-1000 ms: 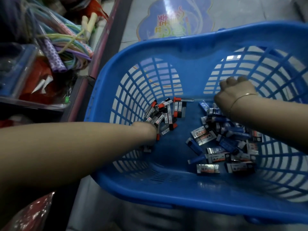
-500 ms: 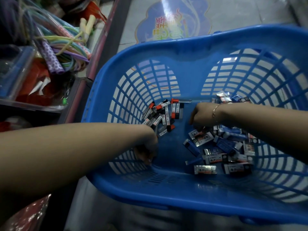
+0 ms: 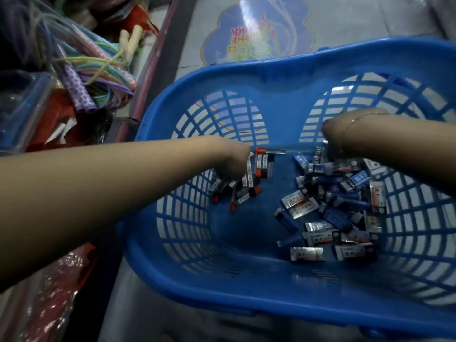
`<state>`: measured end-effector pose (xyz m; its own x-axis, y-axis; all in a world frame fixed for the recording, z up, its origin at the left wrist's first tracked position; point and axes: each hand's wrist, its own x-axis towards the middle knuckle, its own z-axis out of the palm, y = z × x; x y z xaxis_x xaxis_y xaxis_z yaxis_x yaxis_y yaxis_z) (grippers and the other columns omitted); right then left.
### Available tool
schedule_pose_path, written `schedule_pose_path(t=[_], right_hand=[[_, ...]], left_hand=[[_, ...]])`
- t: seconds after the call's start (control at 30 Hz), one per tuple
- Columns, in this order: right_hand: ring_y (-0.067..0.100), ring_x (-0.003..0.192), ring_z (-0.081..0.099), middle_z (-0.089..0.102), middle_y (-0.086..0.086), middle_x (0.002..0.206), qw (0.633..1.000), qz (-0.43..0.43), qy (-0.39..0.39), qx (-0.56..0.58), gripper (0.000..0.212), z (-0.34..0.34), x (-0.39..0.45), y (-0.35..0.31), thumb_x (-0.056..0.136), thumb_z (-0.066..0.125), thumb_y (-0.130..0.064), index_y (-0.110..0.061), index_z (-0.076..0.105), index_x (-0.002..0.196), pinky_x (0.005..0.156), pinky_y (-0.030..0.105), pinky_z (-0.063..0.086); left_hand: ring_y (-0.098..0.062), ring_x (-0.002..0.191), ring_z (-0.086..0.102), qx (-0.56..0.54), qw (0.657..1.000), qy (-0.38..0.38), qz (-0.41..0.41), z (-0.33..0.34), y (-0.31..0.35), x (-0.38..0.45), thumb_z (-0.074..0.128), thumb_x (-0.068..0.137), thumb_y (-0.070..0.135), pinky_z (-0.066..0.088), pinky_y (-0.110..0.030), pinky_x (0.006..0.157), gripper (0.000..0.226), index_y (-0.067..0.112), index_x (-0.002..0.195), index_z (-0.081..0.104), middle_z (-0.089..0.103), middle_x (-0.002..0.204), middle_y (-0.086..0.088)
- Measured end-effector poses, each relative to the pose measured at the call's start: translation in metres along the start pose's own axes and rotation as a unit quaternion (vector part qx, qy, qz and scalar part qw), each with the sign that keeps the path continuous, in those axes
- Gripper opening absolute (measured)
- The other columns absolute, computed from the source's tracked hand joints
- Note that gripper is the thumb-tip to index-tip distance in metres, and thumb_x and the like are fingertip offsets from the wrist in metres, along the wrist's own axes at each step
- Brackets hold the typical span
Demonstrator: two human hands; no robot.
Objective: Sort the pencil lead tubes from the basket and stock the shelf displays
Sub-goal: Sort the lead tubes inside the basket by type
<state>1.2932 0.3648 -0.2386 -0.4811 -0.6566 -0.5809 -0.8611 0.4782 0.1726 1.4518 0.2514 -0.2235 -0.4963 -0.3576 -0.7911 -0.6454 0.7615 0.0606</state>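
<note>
A blue plastic basket (image 3: 222, 287) fills the view. On its floor at left lies a heap of red-capped lead tubes (image 3: 261, 166); at right lies a bigger heap of blue and silver lead packs (image 3: 340, 208). My left hand (image 3: 234, 159) reaches down into the red-capped heap, fingers curled among the tubes and mostly hidden. My right hand (image 3: 333, 132), a thin bracelet on its wrist, hovers at the far edge of the blue and silver heap. Its fingers point down and are hidden, so its hold is unclear.
A shelf edge (image 3: 158, 70) runs along the left of the basket. Behind it lie coloured skipping ropes (image 3: 98, 70) and clear bags (image 3: 22, 107). A floor sticker (image 3: 259, 30) shows beyond the basket. Wrapped goods (image 3: 49, 292) sit at lower left.
My left hand moved up from the basket's near left wall into the red-capped tubes. My right hand swung back right, from the middle to the far end of the blue heap.
</note>
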Motion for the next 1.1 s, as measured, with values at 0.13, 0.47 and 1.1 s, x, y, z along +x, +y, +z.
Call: schedule_pose_path(t=[0.13, 0.47, 1.1], right_hand=[[0.022, 0.095, 0.057, 0.055, 0.001, 0.1, 0.989, 0.017, -0.014, -0.146, 0.034, 0.009, -0.003, 0.004, 0.085, 0.061, -0.037, -0.021, 0.056, 0.114, 0.083, 0.033, 0.052], [0.032, 0.123, 0.043, 0.04, 0.011, 0.131, 0.988, -0.15, 0.026, -0.01, 0.067, 0.016, 0.014, -0.064, 0.085, 0.058, -0.001, -0.019, 0.028, 0.142, 0.091, 0.041, 0.043], [0.03, 0.104, 0.057, 0.055, 0.012, 0.111, 0.965, -0.141, 0.179, 0.131, 0.022, 0.053, 0.051, -0.065, 0.091, 0.049, -0.012, -0.008, 0.055, 0.111, 0.071, 0.032, 0.041]], left_hand=[[-0.017, 0.07, 0.053, 0.112, 0.991, 0.002, -0.071, 0.009, -0.024, 0.0, 0.061, 0.09, 0.017, 0.044, -0.024, 0.058, 0.022, 0.005, 0.108, 0.063, 0.062, 0.091, -0.009], [-0.03, 0.11, 0.056, -0.033, 0.989, 0.089, -0.112, 0.041, -0.03, 0.033, 0.068, 0.083, 0.04, 0.05, -0.036, 0.083, 0.091, 0.019, 0.149, 0.009, 0.05, 0.135, -0.014], [-0.025, 0.104, 0.057, -0.012, 0.982, 0.173, -0.075, 0.029, -0.033, 0.044, 0.056, 0.093, 0.034, 0.049, -0.037, 0.085, 0.039, 0.014, 0.125, 0.049, 0.056, 0.118, -0.006]])
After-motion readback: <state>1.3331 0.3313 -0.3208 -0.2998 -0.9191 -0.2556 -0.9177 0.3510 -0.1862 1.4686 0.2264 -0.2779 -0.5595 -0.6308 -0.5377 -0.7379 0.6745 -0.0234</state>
